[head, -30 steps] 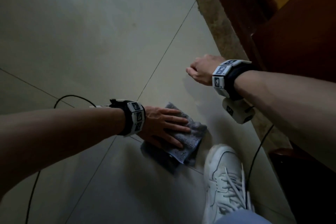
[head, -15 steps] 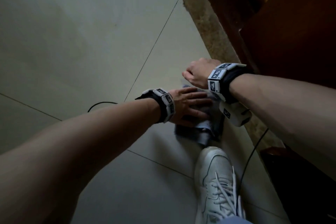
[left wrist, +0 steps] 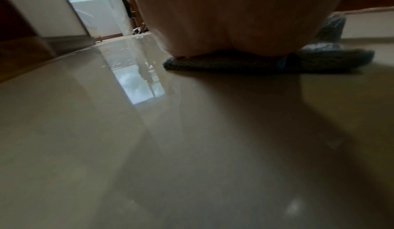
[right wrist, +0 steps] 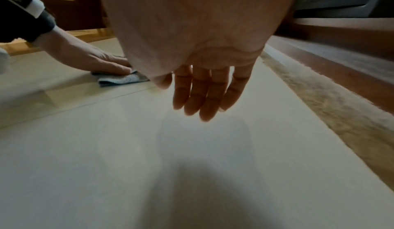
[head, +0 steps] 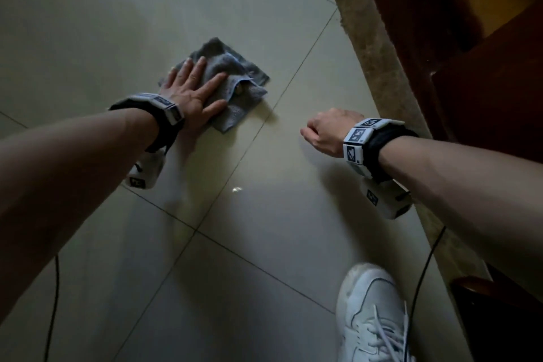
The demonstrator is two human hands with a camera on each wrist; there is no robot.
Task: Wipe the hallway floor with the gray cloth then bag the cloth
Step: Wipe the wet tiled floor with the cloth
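While left hand (head: 192,90) flattens gray cloth (head: 235,73), right hand (head: 324,132) apparently idles.

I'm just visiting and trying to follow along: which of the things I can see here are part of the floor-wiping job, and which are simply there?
Part of the job:
- gray cloth, flat on the tiles
- left hand, pressing it down with spread fingers
- tiled floor

Simply there:
- right hand, hanging loose, holding nothing
- white sneaker
- black cable
- dark wooden furniture

No bag is in view.
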